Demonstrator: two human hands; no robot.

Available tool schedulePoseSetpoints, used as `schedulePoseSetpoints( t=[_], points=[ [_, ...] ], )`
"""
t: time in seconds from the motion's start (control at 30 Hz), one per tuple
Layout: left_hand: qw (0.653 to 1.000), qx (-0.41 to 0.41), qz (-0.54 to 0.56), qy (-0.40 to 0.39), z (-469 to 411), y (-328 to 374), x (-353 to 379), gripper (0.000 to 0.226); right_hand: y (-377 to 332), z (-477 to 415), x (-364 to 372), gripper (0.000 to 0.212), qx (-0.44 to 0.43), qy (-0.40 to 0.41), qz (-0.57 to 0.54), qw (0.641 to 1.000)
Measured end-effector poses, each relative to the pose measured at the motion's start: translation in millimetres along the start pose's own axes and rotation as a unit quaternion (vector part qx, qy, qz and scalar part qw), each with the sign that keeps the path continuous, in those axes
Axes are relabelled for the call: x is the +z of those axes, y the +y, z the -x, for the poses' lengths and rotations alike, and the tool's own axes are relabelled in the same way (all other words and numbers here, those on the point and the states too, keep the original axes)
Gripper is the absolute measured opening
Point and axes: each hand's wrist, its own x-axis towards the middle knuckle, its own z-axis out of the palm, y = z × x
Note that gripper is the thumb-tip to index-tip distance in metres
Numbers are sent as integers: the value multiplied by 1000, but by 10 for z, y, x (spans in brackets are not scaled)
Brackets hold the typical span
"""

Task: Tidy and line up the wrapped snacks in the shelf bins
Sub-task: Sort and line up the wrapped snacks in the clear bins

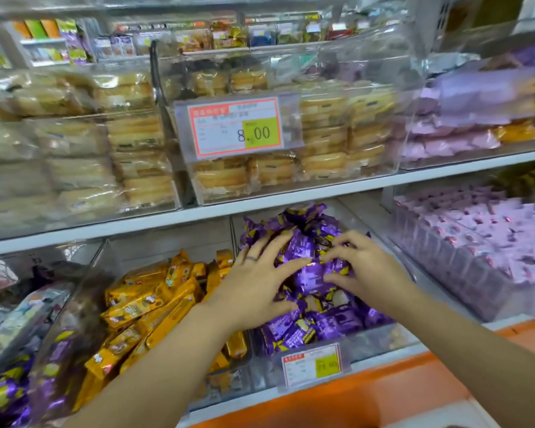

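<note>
Because the purple snacks (303,244) lie heaped in the lower bin (371,338), the left hand (260,282) spreads flat on them, likely steadying, while the right hand (363,273) curls its fingers over some, grip unclear.

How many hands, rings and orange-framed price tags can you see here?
Hands: 2, the left hand and the right hand, both on the purple snacks.
Rings: 1, a ring on the left hand.
Orange-framed price tags: 2, the upper tag and the lower tag.
Total: 5.
</note>
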Motion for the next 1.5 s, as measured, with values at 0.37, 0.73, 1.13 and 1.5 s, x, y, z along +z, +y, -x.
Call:
schedulePoseSetpoints(
  t=[0.37,0.73,1.13,1.5],
  points=[
    [994,22,-57,89,-166,26,109,93,82,-217,-69,40,43,45,-24,998],
    [993,-29,-40,105,-442,267,24,57,114,133,-440,35,-66,-29,108,992],
    [999,-23,-40,23,-223,-113,-117,41,152,-28,-175,63,-50,-89,203,974],
    [999,-3,-38,-4,-257,56,-115,64,-90,-125,-32,57,-16,-114,148,982]
  ],
)
